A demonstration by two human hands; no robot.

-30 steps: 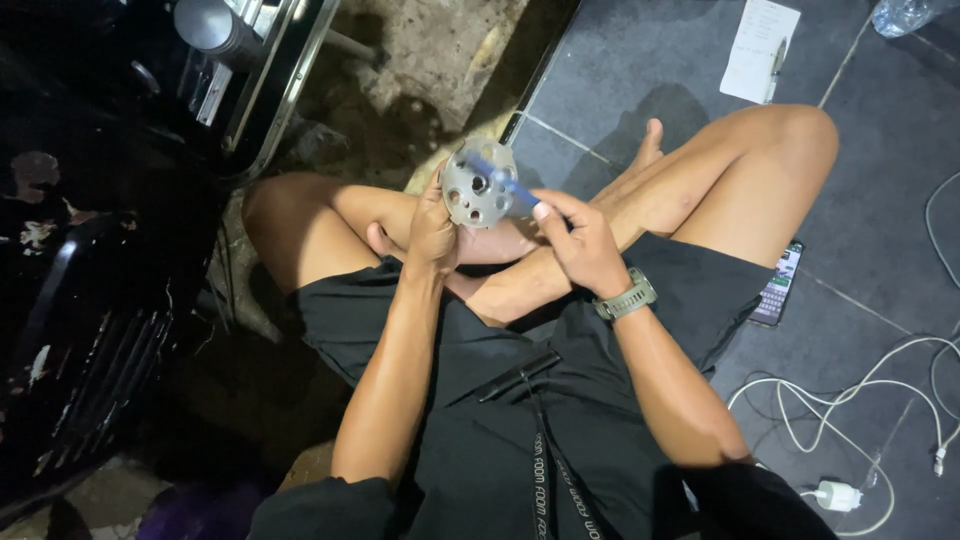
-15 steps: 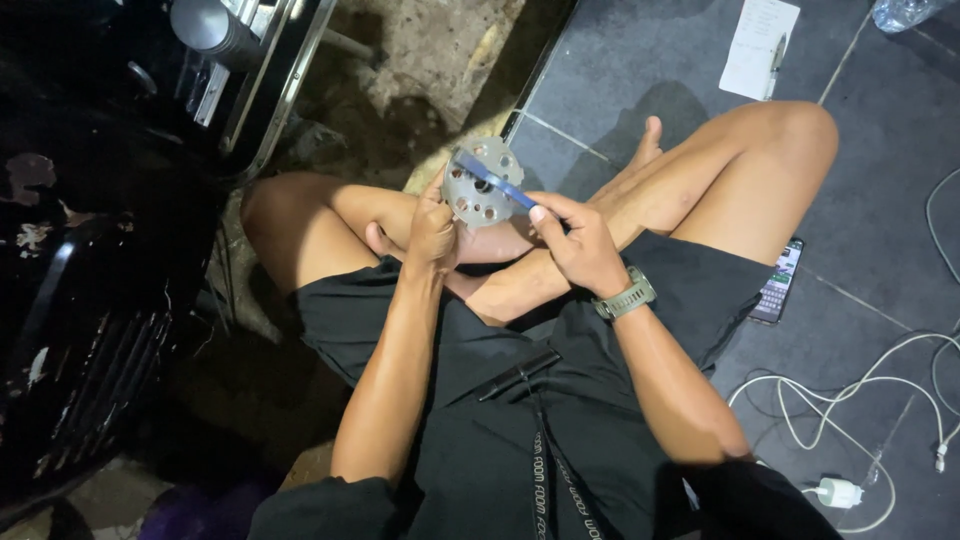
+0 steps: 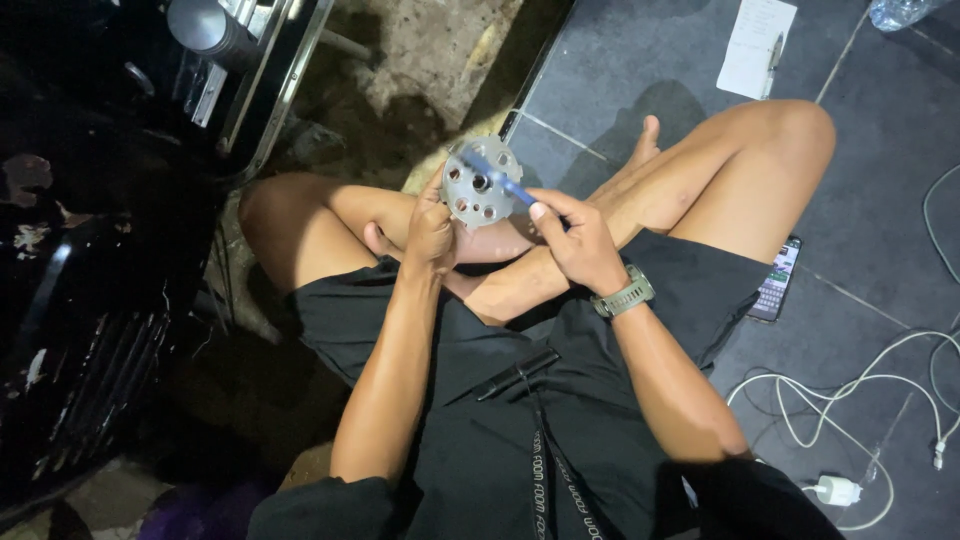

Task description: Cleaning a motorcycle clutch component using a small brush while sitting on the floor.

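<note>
1. Head view, the only one going: a person sits cross-legged on dark floor tiles (image 3: 640,60), looking down at their own lap.

2. Left hand (image 3: 432,228) is closed around the lower-left edge of a round grey metal disc (image 3: 480,183) with a ring of holes and a hub in the middle, thumb on its face. The disc is held up over the crossed shins, roughly facing the camera.

3. Right hand (image 3: 578,240) has its fingers pinched shut on a slim blue tool (image 3: 497,178), held like a pen. The tool lies diagonally across the disc's face and its far end reaches the upper-left rim. Whether the tip sits in a hole or just rests on the metal, can't tell, too small.

4. How far along: my read is it's mid-job. Tool is on the part and both hands are busy. Nothing here shows which holes are already worked and which aren't, so no real count of done versus left.

5. Stuff around: green-grey wristwatch (image 3: 626,296) on the right wrist, a phone (image 3: 775,280) on the floor just beside the right thigh, a white cable (image 3: 850,400) and plug (image 3: 838,490) further right, a sheet of paper with a pen (image 3: 758,45) up top, and dark machinery (image 3: 110,180) on the left.
</note>
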